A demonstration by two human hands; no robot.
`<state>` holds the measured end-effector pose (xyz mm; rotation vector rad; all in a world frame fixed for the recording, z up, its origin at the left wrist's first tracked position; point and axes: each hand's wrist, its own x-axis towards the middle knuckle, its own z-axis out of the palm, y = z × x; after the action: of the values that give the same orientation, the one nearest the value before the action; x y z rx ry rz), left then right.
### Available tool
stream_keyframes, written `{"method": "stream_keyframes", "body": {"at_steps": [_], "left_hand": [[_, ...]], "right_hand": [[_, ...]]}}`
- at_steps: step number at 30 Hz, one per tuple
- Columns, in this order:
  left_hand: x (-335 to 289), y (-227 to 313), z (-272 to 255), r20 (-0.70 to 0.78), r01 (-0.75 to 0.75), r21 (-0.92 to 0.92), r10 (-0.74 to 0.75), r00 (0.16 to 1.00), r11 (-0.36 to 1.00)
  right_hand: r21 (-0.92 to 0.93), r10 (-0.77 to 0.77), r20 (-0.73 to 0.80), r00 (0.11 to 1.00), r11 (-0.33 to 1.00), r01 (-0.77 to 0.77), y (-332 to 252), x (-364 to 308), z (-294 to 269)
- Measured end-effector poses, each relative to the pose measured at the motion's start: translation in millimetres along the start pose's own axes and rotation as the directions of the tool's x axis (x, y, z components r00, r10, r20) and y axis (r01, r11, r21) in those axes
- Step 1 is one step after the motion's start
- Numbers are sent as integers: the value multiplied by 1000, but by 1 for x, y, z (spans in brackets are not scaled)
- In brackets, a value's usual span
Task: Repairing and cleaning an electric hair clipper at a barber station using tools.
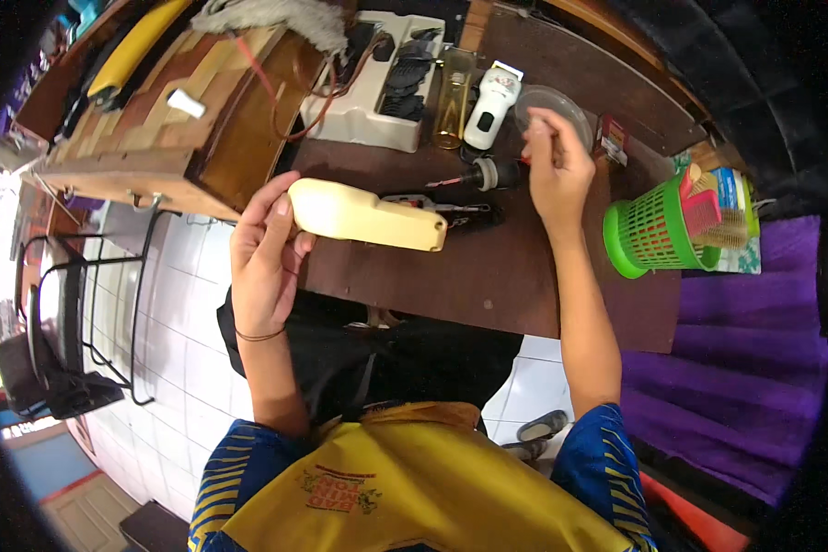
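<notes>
My left hand is closed around one end of a pale yellow hair clipper housing, which it holds up over the brown table. On the table behind the housing lies a dark device, partly covered by it. My right hand is raised over the table's right half, thumb and fingertips drawn together. Whatever they pinch, if anything, is too small to make out. Behind those fingers sits a round clear dish. Left of that hand rests a black cylindrical thing with a pale band, beside a thin reddish shaft.
A white hair clipper stands near an amber bottle. Farther left is a white tray with black clipper guards. A green basket of combs stands at the right. The wooden cabinet borders the table's left side.
</notes>
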<state>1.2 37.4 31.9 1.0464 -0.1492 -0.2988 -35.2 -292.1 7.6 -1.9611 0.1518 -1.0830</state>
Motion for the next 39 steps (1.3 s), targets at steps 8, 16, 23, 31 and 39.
{"method": "stream_keyframes", "body": {"at_steps": [8,16,23,31,39], "left_hand": [[-4,-1,11,180,-233,339,180,967,912],[-52,31,-28,303,-537,479,444,843,694],[-63,55,-41,56,-729,313,754,654,609],[-26,97,-33,55,-676,693,917,395,250],[6,92,-39,189,-505,862,889,417,53]], "right_hand": [[26,-193,139,971,981,191,-23,-8,10],[17,-160,153,975,987,159,-61,-9,27],[323,-115,457,882,945,-44,-135,38,127],[518,-66,626,777,780,-351,-123,57,150],[846,-202,74,977,532,46,-148,81,27]]}}
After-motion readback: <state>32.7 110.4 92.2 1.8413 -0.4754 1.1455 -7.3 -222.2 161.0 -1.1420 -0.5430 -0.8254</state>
